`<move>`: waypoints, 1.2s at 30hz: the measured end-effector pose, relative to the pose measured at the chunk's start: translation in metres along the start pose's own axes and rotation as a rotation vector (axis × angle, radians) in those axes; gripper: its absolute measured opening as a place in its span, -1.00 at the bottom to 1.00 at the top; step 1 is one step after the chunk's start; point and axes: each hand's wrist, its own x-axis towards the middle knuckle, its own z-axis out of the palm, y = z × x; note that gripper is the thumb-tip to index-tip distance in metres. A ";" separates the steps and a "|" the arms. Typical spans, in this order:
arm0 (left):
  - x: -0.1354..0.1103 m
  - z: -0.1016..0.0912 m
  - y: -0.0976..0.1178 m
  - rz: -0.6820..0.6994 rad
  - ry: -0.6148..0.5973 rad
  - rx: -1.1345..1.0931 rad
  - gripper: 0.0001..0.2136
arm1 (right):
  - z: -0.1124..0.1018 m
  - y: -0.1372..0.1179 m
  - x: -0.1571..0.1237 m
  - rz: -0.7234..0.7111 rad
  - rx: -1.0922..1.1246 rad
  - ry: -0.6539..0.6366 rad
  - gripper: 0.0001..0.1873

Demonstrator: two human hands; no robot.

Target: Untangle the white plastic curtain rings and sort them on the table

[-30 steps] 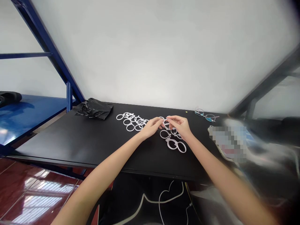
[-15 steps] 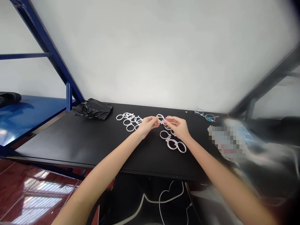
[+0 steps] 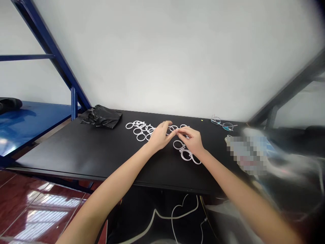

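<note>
My left hand (image 3: 160, 135) and my right hand (image 3: 191, 139) meet over the middle of a black table (image 3: 83, 149). Their fingertips pinch together around a small white plastic ring (image 3: 173, 128) held between them. Just below my right hand lies a chain of joined white rings (image 3: 186, 154). Left of my left hand is a loose pile of white rings (image 3: 139, 129).
A crumpled black plastic bag (image 3: 101, 117) lies at the table's back left. Eyeglasses (image 3: 222, 124) rest at the back right. A blurred patch (image 3: 246, 152) sits at the right edge. A blue metal frame (image 3: 63, 71) and blue shelf stand left. White cable (image 3: 175, 213) hangs under the table.
Both hands lifted a ring up half a second ago, and have now lowered and closed in tighter on it, nearer the chain.
</note>
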 end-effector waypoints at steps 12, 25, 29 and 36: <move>-0.002 -0.001 -0.005 0.187 -0.104 0.358 -0.53 | 0.014 0.001 -0.006 0.081 0.122 -0.135 -0.67; 0.013 -0.024 -0.027 0.109 -0.077 0.584 -0.72 | -0.032 0.005 0.012 0.152 -0.213 -0.466 -0.83; 0.012 -0.025 -0.034 0.094 -0.098 0.569 -0.82 | -0.026 0.011 0.009 0.120 -0.273 -0.471 -0.88; 0.007 -0.015 -0.015 0.071 -0.088 0.372 -0.81 | -0.023 0.016 0.010 0.038 -0.317 -0.366 -0.93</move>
